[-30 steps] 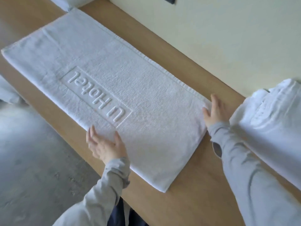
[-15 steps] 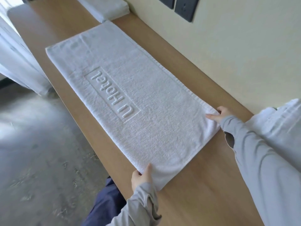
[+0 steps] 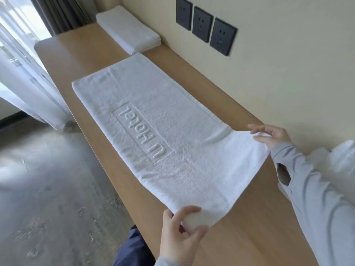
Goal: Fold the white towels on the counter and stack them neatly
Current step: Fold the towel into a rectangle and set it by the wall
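From the head view, the long white terry towel point(image 3: 153, 131) with the raised "U Hotel" lettering lies flat along the pale wooden worktop point(image 3: 240, 237), its near long edge close to the worktop's front lip. My left grip point(image 3: 184, 233) holds the towel's near corner, cloth draped over my fingers with the thumb on the other side. My right grip point(image 3: 272, 139) is narrow, pinching the corner on the wall side between thumb and forefinger. Both corners are raised just off the wood; the rest of the towel lies flat.

I judge the next move to be carrying this short end over to the far end, and several things could spoil that.

- The towel looks doubled along its length. If either pinch has only the top layer, the layers will part and the fold will come out crooked.
- If one grip travels ahead of the other, the edges will land skewed and the lettering panel will crease.
- The front edge has little wood to spare, so a pull towards me could slide the cloth over the lip to the floor.
- The towel's far end lies just beside the folded block of white towels point(image 3: 128, 35). A push along the worktop could bunch it against that block and knock it out of square.
- My right sleeve is close to the loose heap of white towels point(image 3: 336, 160), and a wide swing could drag some of it along.
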`<state>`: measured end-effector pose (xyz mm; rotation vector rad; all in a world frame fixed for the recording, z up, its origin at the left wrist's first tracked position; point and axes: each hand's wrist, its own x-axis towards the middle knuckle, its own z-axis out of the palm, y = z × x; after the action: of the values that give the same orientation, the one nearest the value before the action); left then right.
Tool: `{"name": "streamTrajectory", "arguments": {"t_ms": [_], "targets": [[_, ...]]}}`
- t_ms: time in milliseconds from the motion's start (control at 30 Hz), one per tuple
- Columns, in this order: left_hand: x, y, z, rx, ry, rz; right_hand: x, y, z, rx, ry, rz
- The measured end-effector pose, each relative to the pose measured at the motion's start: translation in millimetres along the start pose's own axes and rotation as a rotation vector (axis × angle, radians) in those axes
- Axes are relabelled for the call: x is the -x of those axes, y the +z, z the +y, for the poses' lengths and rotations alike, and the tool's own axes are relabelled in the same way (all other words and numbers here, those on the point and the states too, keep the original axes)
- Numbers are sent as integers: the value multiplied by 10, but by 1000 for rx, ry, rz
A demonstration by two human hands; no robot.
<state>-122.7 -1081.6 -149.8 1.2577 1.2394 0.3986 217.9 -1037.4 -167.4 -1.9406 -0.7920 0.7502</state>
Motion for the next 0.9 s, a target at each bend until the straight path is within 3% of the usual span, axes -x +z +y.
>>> {"name": "streamTrajectory", "arguments": {"t_ms": [167,333,400,467,533,667,800,900], "targets": [[-77,-368,197,-185,139,-96,-207,116,-454,-237,46,17],[-386,-808,444,-147,313,145,-429,323,-928,-556,42,-121],[-569,-1018,535,-78,335,198,-533,428,-1096,-462,-1,-179],[-782,-1287,622,-80,340,190,-655,533,-1265,-139,-69,-156],[-1006,-1573,680,-150,386,199,-791,649,-1436,206,-145,-66],[-1411,-2130,864,-172,431,130,-1052,955,-1790,519,-223,148],[-1786,-2620,1009,-78,428,-8,-1238,1386,-2174,481,-304,268],[-1978,-2920,1130,26,393,-87,-1340,1757,-2432,357,-264,340]]}}
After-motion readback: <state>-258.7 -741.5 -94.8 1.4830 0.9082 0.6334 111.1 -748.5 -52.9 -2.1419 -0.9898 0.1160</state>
